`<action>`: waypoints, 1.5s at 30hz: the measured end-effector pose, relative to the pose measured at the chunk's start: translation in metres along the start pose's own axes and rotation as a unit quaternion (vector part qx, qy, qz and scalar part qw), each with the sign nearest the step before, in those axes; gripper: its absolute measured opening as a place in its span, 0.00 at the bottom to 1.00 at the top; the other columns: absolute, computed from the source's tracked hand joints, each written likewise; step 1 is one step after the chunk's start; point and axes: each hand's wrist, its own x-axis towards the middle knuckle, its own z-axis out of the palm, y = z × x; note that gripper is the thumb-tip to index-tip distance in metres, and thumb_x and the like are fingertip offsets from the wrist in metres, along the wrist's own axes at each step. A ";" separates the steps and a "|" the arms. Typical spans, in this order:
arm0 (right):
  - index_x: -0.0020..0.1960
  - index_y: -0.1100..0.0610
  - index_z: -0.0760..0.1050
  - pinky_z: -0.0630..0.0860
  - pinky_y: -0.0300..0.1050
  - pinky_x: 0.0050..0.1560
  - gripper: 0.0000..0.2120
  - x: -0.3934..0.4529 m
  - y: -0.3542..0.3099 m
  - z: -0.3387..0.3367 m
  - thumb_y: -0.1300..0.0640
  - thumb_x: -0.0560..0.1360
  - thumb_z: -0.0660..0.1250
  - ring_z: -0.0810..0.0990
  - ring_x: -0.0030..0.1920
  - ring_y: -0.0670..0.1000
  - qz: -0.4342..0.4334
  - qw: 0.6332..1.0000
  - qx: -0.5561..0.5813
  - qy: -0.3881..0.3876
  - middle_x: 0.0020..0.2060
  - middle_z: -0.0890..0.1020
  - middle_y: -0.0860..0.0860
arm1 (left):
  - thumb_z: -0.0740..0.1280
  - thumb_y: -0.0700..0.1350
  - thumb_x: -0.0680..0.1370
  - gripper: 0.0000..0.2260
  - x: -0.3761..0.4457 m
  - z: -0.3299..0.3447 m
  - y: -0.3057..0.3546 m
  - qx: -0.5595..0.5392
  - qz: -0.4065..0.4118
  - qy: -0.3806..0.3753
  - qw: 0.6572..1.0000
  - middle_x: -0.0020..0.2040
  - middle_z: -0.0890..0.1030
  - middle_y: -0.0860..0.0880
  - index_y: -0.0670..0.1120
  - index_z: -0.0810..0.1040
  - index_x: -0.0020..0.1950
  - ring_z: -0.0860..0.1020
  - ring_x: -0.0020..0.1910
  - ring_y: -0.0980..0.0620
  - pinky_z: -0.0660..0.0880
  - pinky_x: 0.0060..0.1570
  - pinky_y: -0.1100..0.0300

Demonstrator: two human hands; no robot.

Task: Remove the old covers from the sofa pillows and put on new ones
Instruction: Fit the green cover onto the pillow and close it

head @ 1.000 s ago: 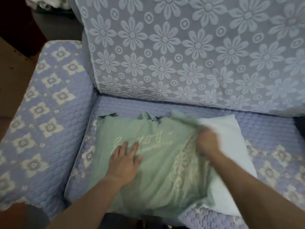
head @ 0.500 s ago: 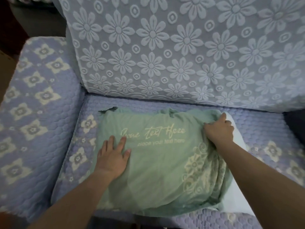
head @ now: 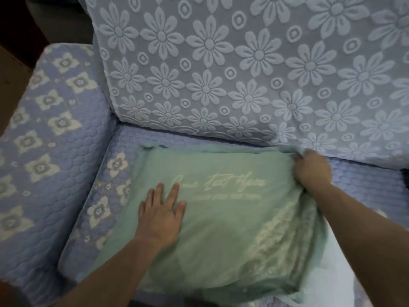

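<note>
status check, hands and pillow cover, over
Left hand flat on green cover. Right hand gripping its far right corner. White pillow partly exposed at right. Nothing in the way.

1. Sofa seat (head: 365, 185): quilted lavender cover, scalloped stitching, pale flower-shaped motifs near its left edge.
2. Armrest (head: 48, 134) on the left: same lavender quilting, rows of cream four-petal motifs with grey centres.
3. Back cushion (head: 254, 69): grey-blue fabric with raised daisies and small rings; stands upright, its lower edge resting on the seat.
4. Upper left corner (head: 51, 18), beyond the armrest: dark, detail not readable.
5. Brown surface (head: 11, 69) at the far left edge, beside the armrest; cannot tell what it is.
6. Light: dim, soft, bluish cast.
</note>
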 end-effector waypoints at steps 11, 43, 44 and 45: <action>0.68 0.60 0.72 0.71 0.54 0.58 0.35 -0.097 0.056 -0.021 0.32 0.76 0.61 0.77 0.61 0.64 0.177 0.966 0.186 -0.041 0.61 0.79 0.62 | 0.53 0.63 0.83 0.31 0.014 0.011 -0.073 -0.209 -0.174 -0.028 0.962 0.79 0.63 0.37 0.48 0.56 0.82 0.64 0.76 0.36 0.58 0.77 0.44; 0.63 0.58 0.78 0.80 0.58 0.59 0.40 -0.171 -0.012 0.036 0.32 0.61 0.76 0.85 0.53 0.58 0.220 0.869 0.408 -0.174 0.55 0.85 0.56 | 0.51 0.59 0.82 0.28 -0.015 -0.006 -0.038 0.036 0.101 0.129 0.986 0.79 0.62 0.40 0.50 0.61 0.81 0.59 0.78 0.35 0.56 0.75 0.35; 0.64 0.59 0.77 0.79 0.55 0.61 0.36 -0.166 -0.030 0.036 0.34 0.66 0.74 0.83 0.55 0.59 0.165 0.908 0.344 -0.171 0.56 0.84 0.56 | 0.50 0.60 0.83 0.28 -0.015 -0.006 -0.026 0.033 0.120 0.134 0.983 0.80 0.60 0.40 0.51 0.60 0.81 0.57 0.79 0.36 0.54 0.76 0.36; 0.64 0.59 0.77 0.77 0.52 0.61 0.29 -0.165 -0.043 0.034 0.39 0.73 0.69 0.82 0.57 0.60 0.101 0.946 0.268 -0.155 0.57 0.83 0.57 | 0.50 0.60 0.83 0.28 -0.014 -0.005 -0.020 0.039 0.148 0.136 0.979 0.81 0.58 0.41 0.53 0.59 0.82 0.56 0.80 0.37 0.52 0.76 0.37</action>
